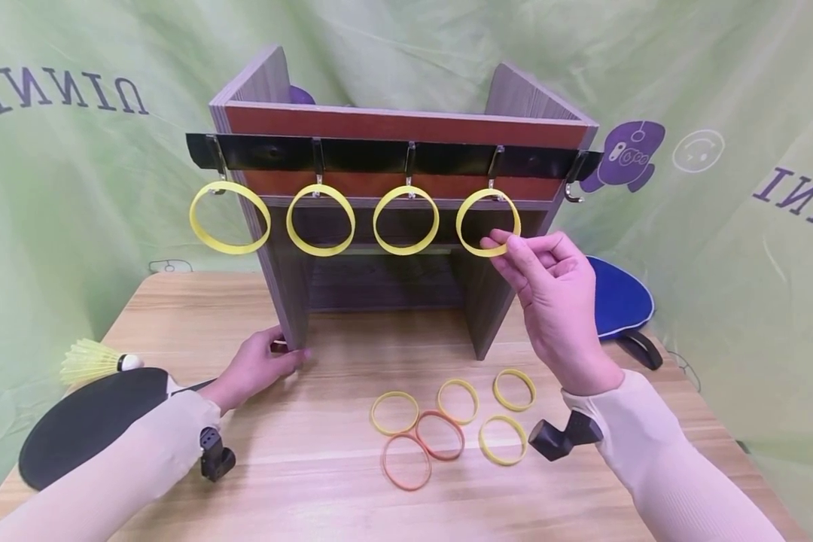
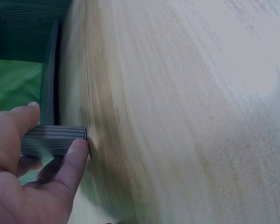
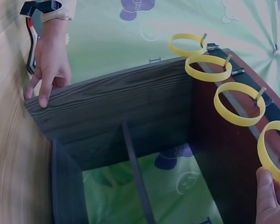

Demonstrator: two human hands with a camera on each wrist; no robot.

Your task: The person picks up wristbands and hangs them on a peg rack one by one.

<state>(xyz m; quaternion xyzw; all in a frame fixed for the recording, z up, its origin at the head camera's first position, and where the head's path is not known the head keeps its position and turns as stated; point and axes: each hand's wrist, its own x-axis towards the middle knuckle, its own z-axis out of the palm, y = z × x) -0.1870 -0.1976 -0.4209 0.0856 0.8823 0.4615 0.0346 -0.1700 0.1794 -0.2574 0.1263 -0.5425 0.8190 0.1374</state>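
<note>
At the fourth hook from the left, my right hand (image 1: 555, 301) pinches the lower edge of a yellow silicone wristband (image 1: 462, 233), whose top hangs on the hook. Three more yellow wristbands (image 1: 406, 249) hang from the hooks to its left. The hook at the far right (image 1: 573, 194) bears nothing. These hooks sit on a black rail (image 1: 362, 154) across the front of a grey wooden shelf (image 1: 271, 256). Low down, my left hand (image 1: 257, 369) grips the front edge of the shelf's left side panel (image 2: 51, 140), with thumb and fingers on either side.
Several yellow wristbands (image 1: 374, 426) and two orange ones (image 1: 385, 473) lie on the wooden table (image 1: 298, 482). A shuttlecock (image 1: 98, 363) and a dark paddle-shaped item (image 1: 95, 421) are at the left. Behind my right hand lies a blue paddle-shaped item (image 1: 619, 297).
</note>
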